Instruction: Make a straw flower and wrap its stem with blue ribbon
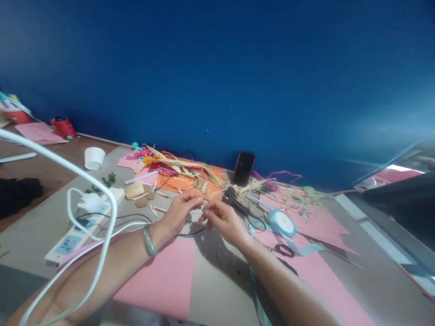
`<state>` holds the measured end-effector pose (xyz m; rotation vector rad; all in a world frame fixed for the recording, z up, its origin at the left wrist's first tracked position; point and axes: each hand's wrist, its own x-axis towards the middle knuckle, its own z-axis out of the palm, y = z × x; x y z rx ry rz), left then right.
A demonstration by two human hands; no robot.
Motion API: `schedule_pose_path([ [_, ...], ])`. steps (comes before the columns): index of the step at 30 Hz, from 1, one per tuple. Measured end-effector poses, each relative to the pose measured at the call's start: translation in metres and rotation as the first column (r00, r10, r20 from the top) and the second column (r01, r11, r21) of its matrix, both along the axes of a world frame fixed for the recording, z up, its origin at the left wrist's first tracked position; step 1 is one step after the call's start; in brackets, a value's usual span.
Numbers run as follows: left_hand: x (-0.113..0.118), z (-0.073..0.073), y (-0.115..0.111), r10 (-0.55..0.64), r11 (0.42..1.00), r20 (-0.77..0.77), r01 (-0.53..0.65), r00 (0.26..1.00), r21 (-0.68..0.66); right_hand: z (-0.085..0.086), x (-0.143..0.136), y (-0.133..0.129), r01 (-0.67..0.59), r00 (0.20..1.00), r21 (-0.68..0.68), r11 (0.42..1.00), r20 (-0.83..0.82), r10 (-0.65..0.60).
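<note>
Near the middle of the table, my left hand (179, 212) and my right hand (222, 218) are held close together with the fingertips pinched. Whatever lies between the fingers is too small and blurred to name. Just beyond them is an orange sheet (181, 180) with straw-coloured strips (170, 160) heaped on it. A black glue gun (234, 199) lies right behind my right hand. Beside it stands a roll of pale blue ribbon (282, 222). Dark-handled scissors (284, 250) rest on pink paper (316, 267) near my right forearm. Another pink sheet (163, 280) lies under my left forearm.
A white power strip (73, 240) with a plugged-in adapter (90, 202) sits at left, its white cable (108, 213) looping across my left arm. A white cup (94, 158) stands behind it. A phone (244, 168) leans on the blue wall (217, 81).
</note>
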<state>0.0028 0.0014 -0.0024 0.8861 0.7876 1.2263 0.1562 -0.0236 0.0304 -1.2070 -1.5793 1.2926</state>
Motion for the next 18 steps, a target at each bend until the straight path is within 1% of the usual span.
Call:
schedule_pose_path([
  [5,0.0006,-0.0021,-0.0019,-0.033,0.999,-0.041,0.032,0.999,-0.035,-0.0048,-0.0009,0.0012,0.016,1.000,0.016,1.000,-0.004,-0.016],
  [9,0.0017,-0.0003,-0.0031,-0.025,1.000,-0.038,0.025,0.999,-0.003,-0.0043,-0.0020,0.0001,0.021,1.000,0.023,1.000,0.000,-0.021],
  [12,0.0025,0.0012,-0.0045,-0.055,0.998,-0.018,0.056,0.998,0.006,-0.0052,-0.0029,0.0001,0.023,1.000,0.015,1.000,-0.008,-0.023],
  [18,0.0023,-0.0002,-0.0040,-0.066,0.998,-0.017,0.066,0.998,0.009,-0.0088,-0.0033,0.0014,0.029,0.999,0.002,1.000,-0.021,-0.028],
])
